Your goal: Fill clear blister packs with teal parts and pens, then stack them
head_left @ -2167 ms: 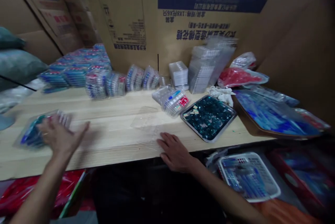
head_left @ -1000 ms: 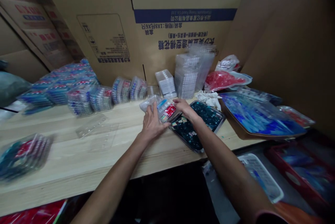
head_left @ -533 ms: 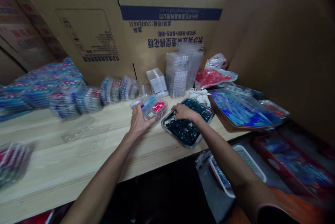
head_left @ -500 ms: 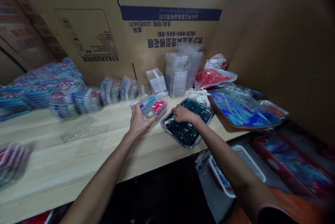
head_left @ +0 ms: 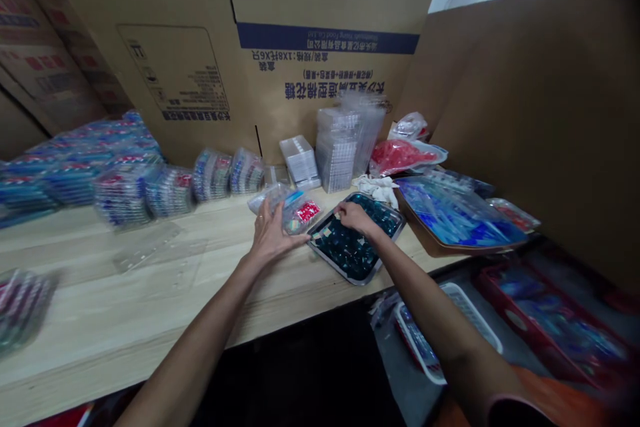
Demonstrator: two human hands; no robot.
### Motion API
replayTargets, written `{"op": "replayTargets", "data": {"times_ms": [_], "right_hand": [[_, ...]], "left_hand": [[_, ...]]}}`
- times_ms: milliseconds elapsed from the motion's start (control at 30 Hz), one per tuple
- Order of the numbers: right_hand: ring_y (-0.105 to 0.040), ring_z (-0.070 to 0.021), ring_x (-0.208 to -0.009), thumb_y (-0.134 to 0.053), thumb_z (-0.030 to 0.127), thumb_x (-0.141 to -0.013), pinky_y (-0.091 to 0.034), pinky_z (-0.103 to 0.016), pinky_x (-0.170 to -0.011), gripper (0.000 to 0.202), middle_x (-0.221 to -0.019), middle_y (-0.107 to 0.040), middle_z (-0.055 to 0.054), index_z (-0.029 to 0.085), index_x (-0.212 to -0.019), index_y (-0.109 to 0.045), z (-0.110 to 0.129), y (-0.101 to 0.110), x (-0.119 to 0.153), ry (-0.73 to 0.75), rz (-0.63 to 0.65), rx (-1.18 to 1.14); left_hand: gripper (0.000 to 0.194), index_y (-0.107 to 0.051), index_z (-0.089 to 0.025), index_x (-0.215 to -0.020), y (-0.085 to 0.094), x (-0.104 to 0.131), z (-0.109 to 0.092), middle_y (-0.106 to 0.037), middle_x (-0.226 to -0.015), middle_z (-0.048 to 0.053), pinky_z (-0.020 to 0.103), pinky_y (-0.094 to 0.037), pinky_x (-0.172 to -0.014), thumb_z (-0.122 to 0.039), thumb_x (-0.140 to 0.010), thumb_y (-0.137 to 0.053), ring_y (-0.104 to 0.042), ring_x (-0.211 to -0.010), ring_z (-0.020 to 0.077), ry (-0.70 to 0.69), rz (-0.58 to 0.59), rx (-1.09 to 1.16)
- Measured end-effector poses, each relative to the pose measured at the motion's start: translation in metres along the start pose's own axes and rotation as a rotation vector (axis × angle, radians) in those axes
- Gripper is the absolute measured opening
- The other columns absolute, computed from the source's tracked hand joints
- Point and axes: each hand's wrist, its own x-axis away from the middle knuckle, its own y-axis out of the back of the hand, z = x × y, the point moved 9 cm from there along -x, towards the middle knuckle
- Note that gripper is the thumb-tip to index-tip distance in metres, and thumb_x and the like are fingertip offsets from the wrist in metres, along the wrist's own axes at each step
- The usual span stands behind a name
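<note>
Two bare hands, the left hand and the right hand, reach over the table in my head view, apart from each other. I have the left one's thumb and fingers spread wide about the near left corner of a clear plastic pack, though I cannot tell how firmly they press on it. That pack lies on the table just left of a tray; through the plastic I make out a red piece with white marks and a blue piece.

My right hand is over the tray, its fingers bunched low at the left part. They are beside a few small pale pieces, and I cannot tell whether one is pinched. Dark, glossy teal pieces cover most of the tray.

Behind it I see a tall stack of clear trays, a white cloth and a red bag. To its right sits a shallow carton of blue pieces. Farther left, loose clear sheets lie flat, with filled packs stacked behind them. Below the table edge on my right are a white basket and a red crate.
</note>
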Motion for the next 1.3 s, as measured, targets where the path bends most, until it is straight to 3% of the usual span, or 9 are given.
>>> {"op": "replayTargets", "data": {"times_ms": [100,267,467,600,867,1000,1100,1200,1300], "right_hand": [[-0.063,-0.0128,-0.064,-0.048,0.012,-0.087,-0.048,-0.02,-0.06,0.022,-0.074,-0.068,-0.005,0.012,-0.101,-0.064,-0.011,0.001,-0.005,-0.07,-0.003,-0.154],[-0.054,-0.0078,-0.048,-0.048,0.01,-0.084,-0.045,-0.018,-0.05,0.02,-0.071,-0.069,-0.004,0.011,-0.096,-0.065,-0.003,-0.005,-0.005,-0.072,0.067,-0.238],[-0.069,-0.0225,-0.087,-0.064,0.006,-0.068,-0.048,-0.025,-0.073,0.016,-0.087,-0.074,-0.011,0.015,-0.079,-0.07,0.026,-0.02,0.012,-0.037,0.152,-0.044],[-0.065,-0.0316,-0.106,-0.07,0.005,-0.06,-0.046,-0.034,-0.09,0.039,-0.104,-0.072,-0.017,0.015,-0.098,-0.069,0.039,-0.032,0.023,-0.041,0.128,0.032],[-0.064,-0.0159,-0.073,-0.047,0.018,-0.086,-0.049,-0.024,-0.066,0.018,-0.086,-0.07,-0.01,0.013,-0.093,-0.063,0.01,-0.01,0.018,-0.015,0.053,-0.211],[-0.05,-0.0079,-0.049,-0.042,0.018,-0.087,-0.046,-0.02,-0.053,0.022,-0.074,-0.066,-0.004,0.013,-0.097,-0.061,0.006,-0.008,0.015,0.028,0.089,-0.335],[-0.047,-0.0074,-0.045,-0.045,0.016,-0.085,-0.042,-0.019,-0.048,0.025,-0.073,-0.067,-0.003,0.014,-0.101,-0.063,0.016,-0.018,0.012,0.026,0.14,-0.289],[-0.059,-0.0135,-0.056,-0.057,0.017,-0.077,-0.043,-0.022,-0.051,0.018,-0.074,-0.07,-0.007,0.013,-0.089,-0.07,0.032,-0.034,0.004,-0.006,0.203,-0.126],[-0.069,-0.0255,-0.081,-0.07,0.017,-0.064,-0.05,-0.026,-0.063,0.019,-0.085,-0.073,-0.015,0.012,-0.082,-0.073,0.05,-0.049,-0.001,-0.028,0.244,0.074]], "left_hand": [[0.112,-0.031,-0.018,-0.149,0.004,-0.007,-0.018,-0.019,-0.158,0.023,0.06,-0.023,-0.114,-0.069,-0.059,-0.075,-0.014,-0.146,0.0465,-0.028,0.001,-0.054],[0.103,-0.034,-0.017,-0.147,0.006,-0.023,-0.036,-0.045,-0.141,0.024,0.057,-0.036,-0.102,-0.054,-0.061,-0.076,-0.045,-0.127,0.0465,-0.043,0.06,-0.17],[0.094,-0.037,-0.017,-0.145,0.004,-0.028,-0.036,-0.045,-0.14,0.021,0.055,-0.04,-0.099,-0.045,-0.063,-0.074,-0.047,-0.122,0.0455,-0.124,0.07,-0.244],[0.091,-0.039,-0.016,-0.142,0.029,-0.026,-0.022,-0.051,-0.134,0.018,0.047,-0.043,-0.1,-0.051,-0.065,-0.072,-0.051,-0.12,0.0387,-0.019,-0.045,-0.115],[0.088,-0.038,-0.015,-0.14,0.092,0.079,0.025,-0.051,-0.128,0.018,0.051,-0.044,-0.099,-0.054,-0.067,-0.067,-0.052,-0.118,0.0373,0.168,-0.202,-0.197],[0.086,-0.04,-0.01,-0.139,0.07,0.13,0.07,-0.052,-0.125,0.021,0.052,-0.046,-0.093,-0.061,-0.073,-0.058,-0.054,-0.112,0.0397,0.383,-0.052,-0.29],[0.089,-0.04,-0.009,-0.141,0.047,0.142,0.08,-0.05,-0.128,0.024,0.054,-0.044,-0.094,-0.064,-0.073,-0.058,-0.05,-0.118,0.0426,0.413,0.055,-0.33],[0.075,-0.05,-0.014,-0.136,0.038,0.128,0.049,-0.046,-0.136,0.023,0.057,-0.041,-0.098,-0.061,-0.077,-0.058,-0.041,-0.128,0.0439,0.278,0.007,-0.366],[0.034,-0.065,-0.02,-0.114,0.007,0.098,-0.013,-0.058,-0.121,0.016,0.046,-0.046,-0.092,-0.037,-0.093,-0.044,-0.056,-0.11,0.0316,-0.01,0.088,-0.241]]}}
